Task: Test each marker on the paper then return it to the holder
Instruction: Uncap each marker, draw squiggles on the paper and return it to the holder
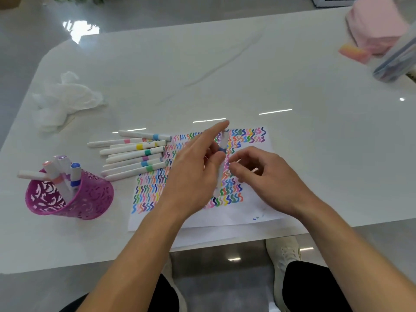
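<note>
Holder [90, 197] left of paper [254, 212]; loose markers [132, 154] between them.

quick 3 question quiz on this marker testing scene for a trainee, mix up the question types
1. True or false: the purple holder stands upright.
2. Which hand grips the blue-banded marker? A left hand B right hand
3. Fill in: the loose markers lie between the holder and the ____.

Key: 1 false, it is tipped with markers sticking out. 2 A. 3 paper.
</note>
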